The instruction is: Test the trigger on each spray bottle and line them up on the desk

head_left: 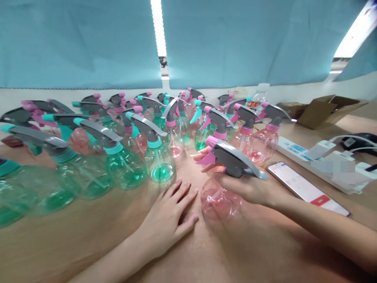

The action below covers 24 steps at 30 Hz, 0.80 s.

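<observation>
A clear pink spray bottle point(220, 200) with a grey and pink spray head stands upright in front of me. My right hand point(235, 182) is wrapped round its neck, just below the spray head, with some fingers showing behind the trigger. To the left of this bottle, my left hand point(169, 214) lies on the wooden table point(188, 259), palm down, fingers spread, holding nothing. Just beyond its fingertips stands a green spray bottle point(160, 165) with a turquoise collar.
Several green and pink spray bottles point(125, 167) fill the left and back of the table. At the right lie a phone point(306, 188), a white power strip point(321, 165) with plugs, and an open cardboard box point(318, 112). A blue cloth point(88, 43) hangs behind.
</observation>
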Each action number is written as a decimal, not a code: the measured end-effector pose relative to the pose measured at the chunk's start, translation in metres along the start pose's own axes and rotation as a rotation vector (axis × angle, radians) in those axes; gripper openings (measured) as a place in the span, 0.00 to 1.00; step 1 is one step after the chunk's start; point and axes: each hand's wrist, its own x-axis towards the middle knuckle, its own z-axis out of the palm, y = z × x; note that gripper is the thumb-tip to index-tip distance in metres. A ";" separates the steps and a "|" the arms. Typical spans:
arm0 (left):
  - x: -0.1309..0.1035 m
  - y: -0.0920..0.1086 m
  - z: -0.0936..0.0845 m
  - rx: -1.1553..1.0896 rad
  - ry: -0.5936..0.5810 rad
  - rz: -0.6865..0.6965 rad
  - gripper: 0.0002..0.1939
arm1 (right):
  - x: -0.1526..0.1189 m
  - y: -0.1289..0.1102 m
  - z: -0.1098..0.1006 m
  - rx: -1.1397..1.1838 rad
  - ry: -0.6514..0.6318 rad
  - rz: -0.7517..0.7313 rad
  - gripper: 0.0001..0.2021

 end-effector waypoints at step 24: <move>0.001 0.002 -0.002 -0.014 0.005 -0.013 0.27 | 0.002 -0.002 0.005 -0.006 -0.031 0.064 0.08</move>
